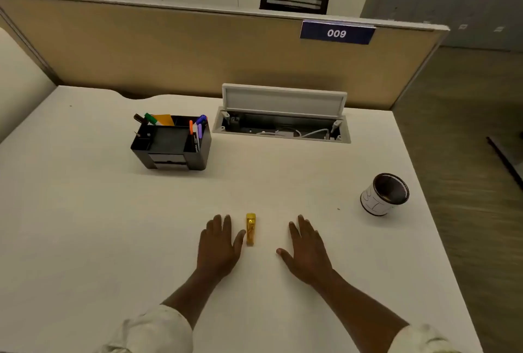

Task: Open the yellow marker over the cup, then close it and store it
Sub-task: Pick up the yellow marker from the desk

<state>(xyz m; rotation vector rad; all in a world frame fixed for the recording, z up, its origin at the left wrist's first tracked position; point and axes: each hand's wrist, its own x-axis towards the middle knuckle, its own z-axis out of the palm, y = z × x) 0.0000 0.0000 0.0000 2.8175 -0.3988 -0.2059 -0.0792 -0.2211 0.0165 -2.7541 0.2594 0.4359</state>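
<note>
A short yellow marker [250, 229] lies capped on the white desk [85, 225], pointing away from me. My left hand [219, 245] rests flat on the desk just left of it, fingers apart, the thumb tip close to the marker. My right hand [307, 250] lies flat a little farther off on the marker's right, also holding nothing. A white cup [385, 194] with a dark inside and black scribbles stands upright near the desk's right edge.
A black desk organizer [171, 144] with several coloured markers stands at the back left. Behind the middle, a cable hatch [283, 123] in the desk stands with its lid up. A tan partition closes the far side. The desk's right edge drops to the floor.
</note>
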